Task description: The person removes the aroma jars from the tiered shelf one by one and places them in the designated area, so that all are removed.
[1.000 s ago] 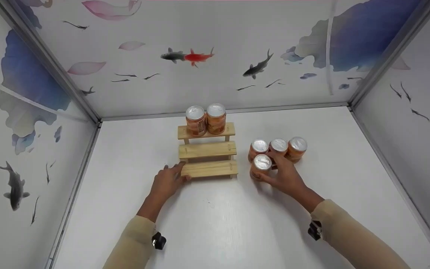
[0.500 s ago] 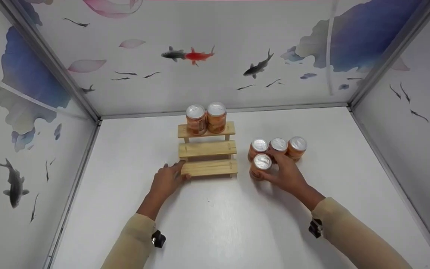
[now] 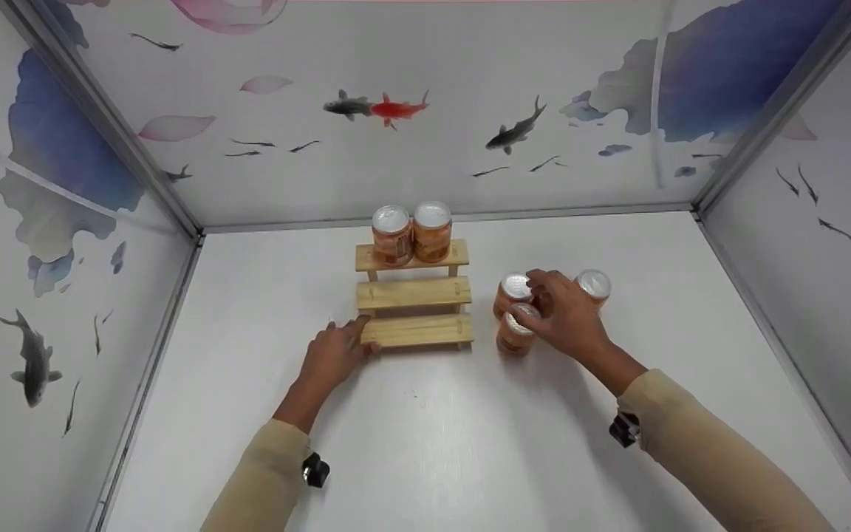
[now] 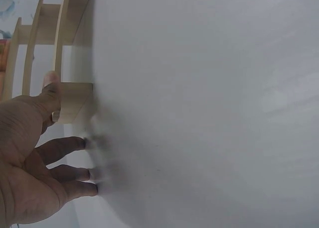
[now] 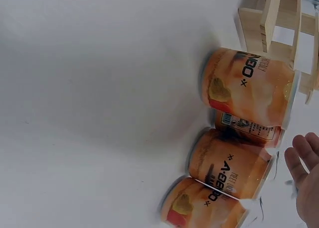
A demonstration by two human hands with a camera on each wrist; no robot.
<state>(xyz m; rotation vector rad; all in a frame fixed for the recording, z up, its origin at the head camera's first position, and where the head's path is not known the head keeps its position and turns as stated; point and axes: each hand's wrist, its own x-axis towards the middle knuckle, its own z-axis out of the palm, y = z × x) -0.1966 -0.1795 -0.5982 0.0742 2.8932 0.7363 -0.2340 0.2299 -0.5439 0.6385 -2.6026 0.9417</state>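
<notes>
A three-step wooden display rack [image 3: 414, 332] stands on the white table. My left hand [image 3: 332, 356] pinches the left end of its lowest step, the other fingers spread near the table in the left wrist view. Two orange cans with silvery lids, a left can [image 3: 393, 244] and a right can [image 3: 433, 235], stand on the top step. Right of the rack, my right hand [image 3: 569, 316] hovers with loosely bent fingers over a group of similar upright cans. The front can [image 5: 249, 88] stands before a back row; in the head view the hand hides the row's middle can [image 5: 232, 163].
White panels with painted fish and petals enclose the table on the left, back and right. The back panel [image 3: 307, 177] rises close behind the rack. A can [image 3: 594, 284] ends the group on the right.
My right hand has let go of the front can and lifted slightly over the group, now covering the middle can. My left hand stays on the rack.
</notes>
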